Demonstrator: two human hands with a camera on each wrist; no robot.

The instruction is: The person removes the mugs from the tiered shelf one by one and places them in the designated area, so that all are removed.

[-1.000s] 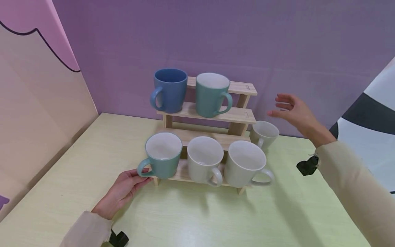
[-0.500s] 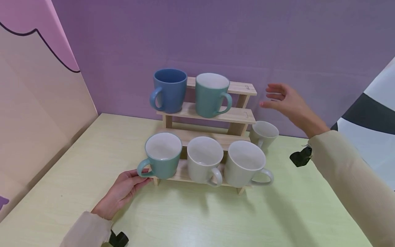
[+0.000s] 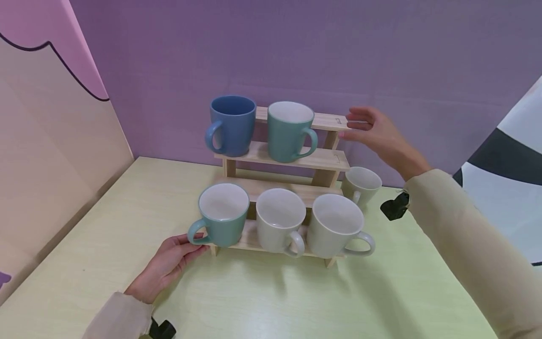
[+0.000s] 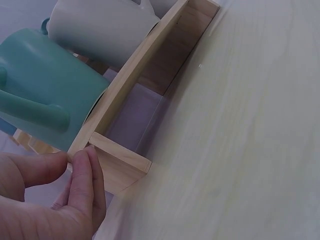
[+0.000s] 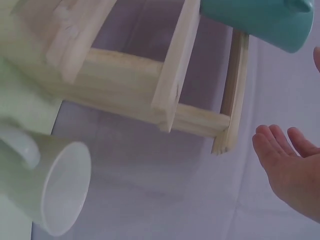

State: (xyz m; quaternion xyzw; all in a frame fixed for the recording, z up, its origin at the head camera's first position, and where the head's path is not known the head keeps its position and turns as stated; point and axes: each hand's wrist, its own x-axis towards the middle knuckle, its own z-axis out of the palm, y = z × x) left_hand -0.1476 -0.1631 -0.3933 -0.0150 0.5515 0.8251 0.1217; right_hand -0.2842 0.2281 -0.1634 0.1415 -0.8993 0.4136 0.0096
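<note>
A tiered wooden shelf rack point(image 3: 332, 160) stands on the table. My left hand point(image 3: 160, 267) pinches the left end of its lowest tier point(image 4: 107, 115) between thumb and fingers. On that tier sit a teal mug point(image 3: 224, 226) and two white mugs point(image 3: 275, 226), point(image 3: 332, 228). Higher up stand a blue mug point(image 3: 237, 129) and another teal mug point(image 3: 288, 136) with a white inside. My right hand point(image 3: 383, 139) is beside the top tier's right end, fingers extended, holding nothing. The right wrist view shows a gap between its fingertips point(image 5: 265, 137) and the rack.
Another white mug point(image 3: 365, 181) stands on the table point(image 3: 262, 301) behind the rack's right side. A purple backdrop point(image 3: 423, 61) rises close behind the rack, and a pale panel point(image 3: 55, 155) borders the table on the left.
My right hand has moved left and upward toward the top tier's right end. My left hand keeps its pinch on the lowest tier, and the mugs have stayed in place.
</note>
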